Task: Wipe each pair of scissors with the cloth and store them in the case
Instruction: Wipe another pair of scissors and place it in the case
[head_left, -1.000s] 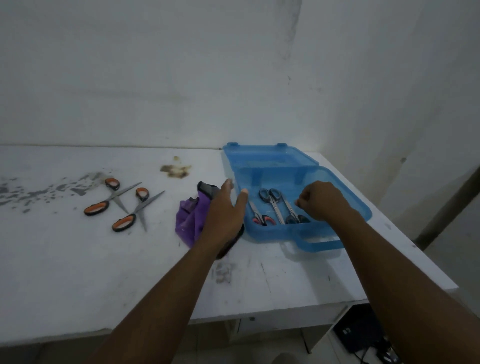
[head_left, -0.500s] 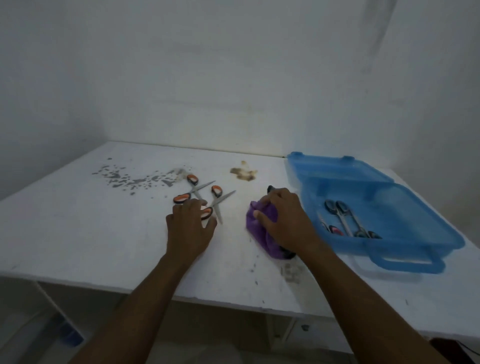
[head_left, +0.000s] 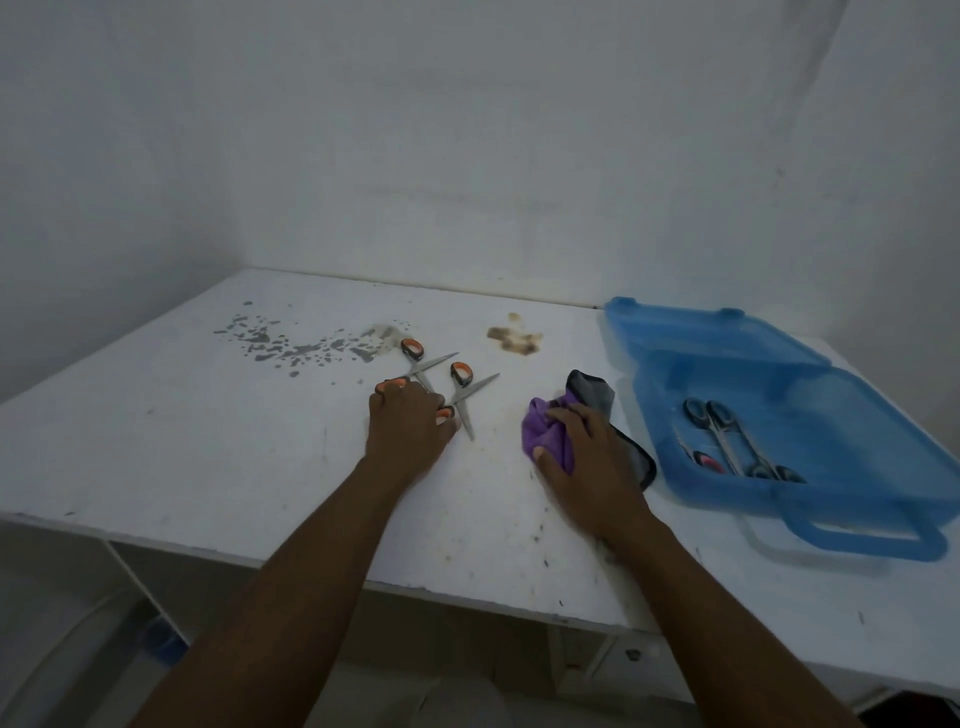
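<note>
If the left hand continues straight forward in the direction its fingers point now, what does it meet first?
The orange-handled scissors: the fingertips of the left hand lie over the near handles of both pairs. Beyond them, only the stained table seems to follow, though depth is hard to judge.

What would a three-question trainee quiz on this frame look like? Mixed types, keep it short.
1. True or false: scissors lie inside the open blue case.
2. The right hand grips: A) the purple cloth, B) a pair of pliers, C) a sponge.
3. How many orange-handled scissors lie on the table, outside the case?

Key: 1 true; 2 A; 3 two.
</note>
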